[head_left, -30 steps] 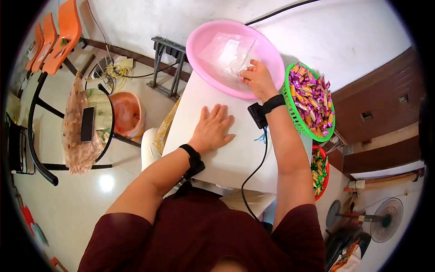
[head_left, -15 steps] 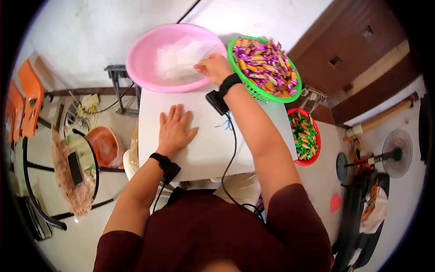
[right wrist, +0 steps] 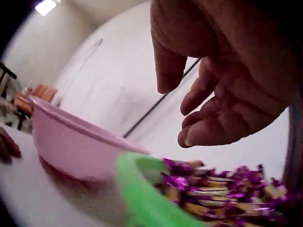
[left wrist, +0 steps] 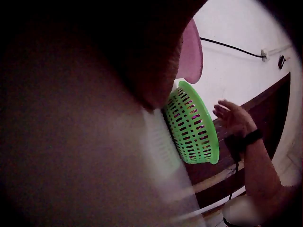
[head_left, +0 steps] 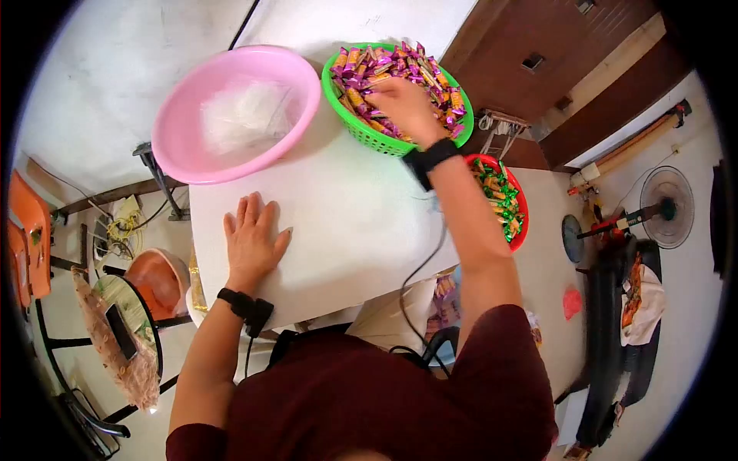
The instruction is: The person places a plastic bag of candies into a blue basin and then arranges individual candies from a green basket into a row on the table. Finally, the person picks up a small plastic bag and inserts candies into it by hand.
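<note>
My right hand (head_left: pixel 407 107) hovers over a green basket (head_left: pixel 357 132) heaped with purple-and-gold wrapped sweets (head_left: pixel 355 63). In the right wrist view the fingers of that hand (right wrist: pixel 222 85) bend loosely above the wrappers (right wrist: pixel 208 189), the thumb apart from them and nothing held. To the left stands a pink basin (head_left: pixel 173 142) with a clear plastic bag (head_left: pixel 250 115) lying in it. My left hand (head_left: pixel 252 244) rests palm down on the white tabletop (head_left: pixel 346 223), fingers straight, in front of the basin. The left wrist view shows the green basket's slotted side (left wrist: pixel 189 127).
A red basket (head_left: pixel 520 230) of green-wrapped sweets (head_left: pixel 496 192) stands lower, beyond the table's right edge. Cables trail from both wrist straps. On the left are a round stool with a phone (head_left: pixel 119 330) and an orange-pink bucket (head_left: pixel 161 280); a fan (head_left: pixel 667 209) stands far right.
My right hand has let go of the plastic bag in the basin and moved right, over the green basket. The left hand stays on the tabletop. The head view has turned rightward.
</note>
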The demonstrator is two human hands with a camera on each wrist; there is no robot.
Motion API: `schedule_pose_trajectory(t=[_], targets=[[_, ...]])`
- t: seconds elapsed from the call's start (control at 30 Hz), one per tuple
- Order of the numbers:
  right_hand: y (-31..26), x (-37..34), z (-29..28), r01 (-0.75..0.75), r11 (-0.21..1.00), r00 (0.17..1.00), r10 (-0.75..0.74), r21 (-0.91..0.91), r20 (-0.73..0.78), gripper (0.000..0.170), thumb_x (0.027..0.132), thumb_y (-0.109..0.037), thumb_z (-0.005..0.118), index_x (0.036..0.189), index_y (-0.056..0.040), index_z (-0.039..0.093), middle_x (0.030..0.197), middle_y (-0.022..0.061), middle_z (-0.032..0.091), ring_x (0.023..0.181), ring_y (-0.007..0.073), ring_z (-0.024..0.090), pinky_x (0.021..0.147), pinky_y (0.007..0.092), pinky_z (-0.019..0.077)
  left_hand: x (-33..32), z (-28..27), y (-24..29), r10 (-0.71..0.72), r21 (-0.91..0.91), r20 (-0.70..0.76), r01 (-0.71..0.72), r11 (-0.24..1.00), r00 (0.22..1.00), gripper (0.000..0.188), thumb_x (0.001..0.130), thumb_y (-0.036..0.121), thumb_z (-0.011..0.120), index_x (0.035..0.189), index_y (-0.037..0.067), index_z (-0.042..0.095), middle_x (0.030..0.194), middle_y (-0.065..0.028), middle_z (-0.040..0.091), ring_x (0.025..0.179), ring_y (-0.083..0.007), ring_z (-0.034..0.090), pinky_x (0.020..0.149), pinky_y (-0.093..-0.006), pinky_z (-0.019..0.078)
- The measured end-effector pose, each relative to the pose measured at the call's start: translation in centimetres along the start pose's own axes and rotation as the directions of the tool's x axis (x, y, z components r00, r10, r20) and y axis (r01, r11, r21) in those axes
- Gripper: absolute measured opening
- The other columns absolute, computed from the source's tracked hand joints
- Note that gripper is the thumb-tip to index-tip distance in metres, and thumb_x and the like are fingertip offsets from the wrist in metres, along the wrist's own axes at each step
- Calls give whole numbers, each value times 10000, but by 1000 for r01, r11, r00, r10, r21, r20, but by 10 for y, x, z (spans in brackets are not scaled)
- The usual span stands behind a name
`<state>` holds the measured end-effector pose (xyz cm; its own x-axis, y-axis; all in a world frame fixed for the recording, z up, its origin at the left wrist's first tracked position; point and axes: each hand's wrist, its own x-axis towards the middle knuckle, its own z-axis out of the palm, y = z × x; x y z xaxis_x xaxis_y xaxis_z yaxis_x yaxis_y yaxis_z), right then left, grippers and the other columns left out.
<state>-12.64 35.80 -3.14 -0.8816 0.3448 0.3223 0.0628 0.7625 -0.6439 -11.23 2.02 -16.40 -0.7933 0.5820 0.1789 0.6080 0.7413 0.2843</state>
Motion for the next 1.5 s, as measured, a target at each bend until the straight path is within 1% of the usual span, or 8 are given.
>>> schedule_pose_trajectory(t=[0.27,0.47,0.7,0.9,1.03,1.13,1.23,1.5], targets=[[172,13,-116,-210,872,946,68,-442,-316,285,757,-266,685,925,-37,704,903,164,701,880,328,667,795,408,521,1,4,-1,-1,32,-19,2,999,1000,573,817,376,634,1319,123,523,1502,-205,344,1401,-366,298,1108,-595,199],[185,24,-101,-277,828,951,165,-488,-260,358,741,-346,729,944,-55,683,965,157,691,928,329,656,802,421,519,3,-1,3,-27,28,7,26,999,1000,569,816,368,629,1317,119,525,1507,-192,344,1405,-361,292,1117,-583,186],[154,27,-83,-434,629,901,307,-644,-308,397,729,-377,759,991,-96,662,1014,165,689,980,338,652,808,456,530,3,0,2,-19,38,-1,19,999,1000,570,814,372,626,1318,126,527,1512,-185,340,1404,-359,294,1117,-580,186],[182,22,-94,-223,752,961,62,-620,-270,317,769,-304,722,1006,-97,679,1006,156,668,977,341,635,842,449,513,1,-1,2,-4,12,-28,4,1000,1000,564,823,373,622,1321,124,528,1510,-184,342,1400,-368,300,1111,-587,193],[113,-6,-96,59,874,938,-214,-482,-274,241,827,-157,672,1052,-72,670,986,147,644,905,329,630,793,429,502,4,5,-3,-9,-3,-9,9,1000,1000,576,833,377,625,1338,122,520,1508,-175,348,1406,-363,290,1113,-590,195],[16,-51,-60,154,979,971,-174,-132,-161,263,789,51,631,1026,-56,670,914,127,615,795,288,596,735,374,498,2,-1,-3,9,-25,-23,-10,1000,1000,535,839,386,624,1297,124,539,1474,-176,383,1376,-366,325,1099,-603,221],[-6,-66,2,669,735,743,-664,-112,85,256,768,42,613,978,-86,684,902,102,607,771,277,595,699,369,499,0,-3,-6,29,-9,-44,-30,1000,999,510,861,374,585,1303,126,531,1463,-178,399,1377,-356,326,1099,-595,218],[-37,-107,135,740,634,654,-602,-225,457,67,808,-128,568,822,-128,634,848,89,578,828,291,620,683,394,515,1,22,-20,-20,-107,-112,8,994,993,436,924,314,473,1305,110,525,1471,-121,412,1400,-306,314,1115,-574,195]])
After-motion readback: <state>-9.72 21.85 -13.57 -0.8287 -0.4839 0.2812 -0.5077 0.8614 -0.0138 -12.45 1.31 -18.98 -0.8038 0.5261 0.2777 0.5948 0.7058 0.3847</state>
